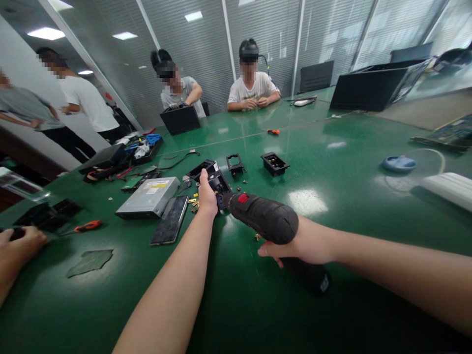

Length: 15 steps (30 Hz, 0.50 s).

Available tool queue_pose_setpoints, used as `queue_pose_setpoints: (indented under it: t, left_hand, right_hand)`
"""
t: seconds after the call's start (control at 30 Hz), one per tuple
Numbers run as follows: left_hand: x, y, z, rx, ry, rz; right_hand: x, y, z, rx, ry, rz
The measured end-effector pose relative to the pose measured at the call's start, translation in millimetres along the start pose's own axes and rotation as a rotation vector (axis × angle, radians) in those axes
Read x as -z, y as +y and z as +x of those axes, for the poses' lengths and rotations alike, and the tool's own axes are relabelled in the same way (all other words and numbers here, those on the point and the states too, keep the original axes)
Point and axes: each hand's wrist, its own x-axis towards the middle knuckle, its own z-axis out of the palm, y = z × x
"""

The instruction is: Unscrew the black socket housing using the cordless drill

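My right hand grips a black electric screwdriver with a red label, its tip pointing at a small black plastic part on the green table. My left hand holds that part steady from its left side. Small brass screws lie beside my left hand. Two more black plastic parts, one an open frame and one a socket-like block, sit just beyond.
A silver drive and a dark phone lie left of my hands, with a red-handled screwdriver further left. Another person's hand rests at the left edge. Two seated people and black cases are at the far side.
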Motion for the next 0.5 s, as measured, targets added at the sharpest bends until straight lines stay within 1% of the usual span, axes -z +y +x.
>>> queue_pose_setpoints:
  t: [0.07, 0.13, 0.27, 0.5]
  left_hand:
    - [-2.3, -0.3, -1.4, -0.004, 0.037, 0.004]
    - [-4.5, -0.8, -2.6, -0.007, 0.050, 0.004]
    - [-5.6, -1.3, -2.9, -0.013, 0.037, -0.002]
    - [-1.8, -1.5, -0.9, 0.002, 0.016, 0.015]
  right_hand:
    - [-0.1, 0.8, 0.1, 0.001, -0.001, 0.005]
    - [0.1, 1.8, 0.1, 0.009, -0.005, 0.007]
    - [1.0, 4.5, 0.3, 0.003, -0.006, 0.006]
    - [0.2, 4.1, 1.1, 0.007, -0.001, 0.013]
